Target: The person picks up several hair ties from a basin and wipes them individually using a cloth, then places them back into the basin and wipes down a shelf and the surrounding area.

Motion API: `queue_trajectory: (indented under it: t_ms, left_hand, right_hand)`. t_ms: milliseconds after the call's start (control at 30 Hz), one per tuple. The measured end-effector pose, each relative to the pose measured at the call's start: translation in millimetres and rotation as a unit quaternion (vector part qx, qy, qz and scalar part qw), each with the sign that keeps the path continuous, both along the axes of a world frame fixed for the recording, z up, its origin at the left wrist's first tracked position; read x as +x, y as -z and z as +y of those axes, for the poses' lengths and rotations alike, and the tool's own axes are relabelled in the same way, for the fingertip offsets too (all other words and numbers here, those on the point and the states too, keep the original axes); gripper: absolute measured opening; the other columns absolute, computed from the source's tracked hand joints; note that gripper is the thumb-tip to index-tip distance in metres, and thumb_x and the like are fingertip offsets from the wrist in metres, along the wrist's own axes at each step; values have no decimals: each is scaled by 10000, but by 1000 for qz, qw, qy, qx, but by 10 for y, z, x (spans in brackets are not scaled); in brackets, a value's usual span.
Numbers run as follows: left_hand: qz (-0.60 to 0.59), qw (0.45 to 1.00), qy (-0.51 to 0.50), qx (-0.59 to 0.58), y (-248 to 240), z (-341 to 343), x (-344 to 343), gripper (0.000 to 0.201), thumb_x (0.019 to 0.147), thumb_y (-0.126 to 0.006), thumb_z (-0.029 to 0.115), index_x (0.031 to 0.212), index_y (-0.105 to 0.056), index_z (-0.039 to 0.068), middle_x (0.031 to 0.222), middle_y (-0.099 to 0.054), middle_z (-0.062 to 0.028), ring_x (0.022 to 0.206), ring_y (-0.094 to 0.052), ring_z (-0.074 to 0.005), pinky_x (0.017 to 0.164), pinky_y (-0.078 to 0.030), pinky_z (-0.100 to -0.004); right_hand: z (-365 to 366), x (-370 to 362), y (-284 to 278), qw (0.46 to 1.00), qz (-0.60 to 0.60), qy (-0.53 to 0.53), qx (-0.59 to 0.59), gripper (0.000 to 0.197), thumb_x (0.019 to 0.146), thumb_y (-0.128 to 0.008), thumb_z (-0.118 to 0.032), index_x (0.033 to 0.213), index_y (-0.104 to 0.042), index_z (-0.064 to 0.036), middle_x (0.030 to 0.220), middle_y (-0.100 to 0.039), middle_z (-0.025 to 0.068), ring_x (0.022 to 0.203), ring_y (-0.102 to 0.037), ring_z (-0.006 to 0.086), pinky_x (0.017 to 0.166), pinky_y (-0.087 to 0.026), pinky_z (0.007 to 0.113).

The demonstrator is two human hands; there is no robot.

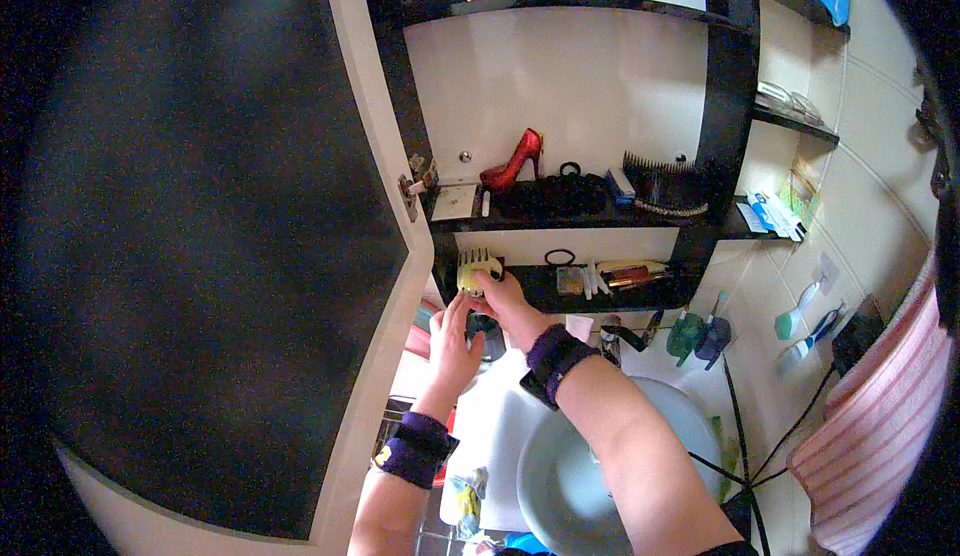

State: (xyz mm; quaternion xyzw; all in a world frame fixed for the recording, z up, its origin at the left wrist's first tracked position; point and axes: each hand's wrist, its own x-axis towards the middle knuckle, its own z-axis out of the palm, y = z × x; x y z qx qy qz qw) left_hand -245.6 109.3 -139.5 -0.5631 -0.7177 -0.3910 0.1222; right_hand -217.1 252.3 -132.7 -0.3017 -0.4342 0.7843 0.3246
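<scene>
A pale yellow claw clip [474, 274] with dark-edged prongs pointing up is at the left end of the lowest cabinet shelf. My right hand [502, 298] grips it, thumb on its face. Just below, my left hand [455, 344] has its fingers stretched up, the tips close to the clip's lower edge; whether they touch it I cannot tell. On the same shelf [560, 303], to the right, lie a black hair tie [560, 257], a small square compact [570, 281] and several slim tubes [630, 276].
An open cabinet door [230, 236] fills the left side. The shelf above holds a red high-heel ornament [515, 161], a black comb [665, 181] and a small blue box [620, 186]. Below are a basin [565, 486], green cup [685, 334], hanging toothbrushes [797, 311] and striped towel [870, 446].
</scene>
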Motion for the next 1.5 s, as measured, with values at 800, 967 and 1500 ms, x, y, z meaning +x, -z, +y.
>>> queue_trajectory:
  t_ms: [800,967,1500]
  left_hand:
    - [-94,880,380,-271,662,-1253,1732,194,824,-597,161,1002,-632,94,941,-641,-128,866,-620,-310,777,-493,-389]
    - [-40,829,428,-359,885,-1302,1899,279,835,-584,190,1104,-589,115,1015,-622,-139,925,-605,-317,825,-480,-408]
    - [32,842,367,-395,1250,-1214,2080,420,805,-588,191,1215,-527,123,1135,-565,-144,1096,-522,-320,917,-435,-400]
  right_hand:
    - [-1400,2916,1315,906,-279,-316,49,404,853,-590,-336,1159,-511,-84,913,-619,47,700,-622,147,581,-557,279]
    - [-1504,2952,1476,832,-362,-421,10,313,891,-519,-351,1067,-543,-94,879,-593,45,724,-591,131,592,-538,271]
    - [-1226,2827,2462,868,-377,-290,143,412,767,-638,-222,1126,-550,-38,872,-622,61,750,-586,177,606,-492,308]
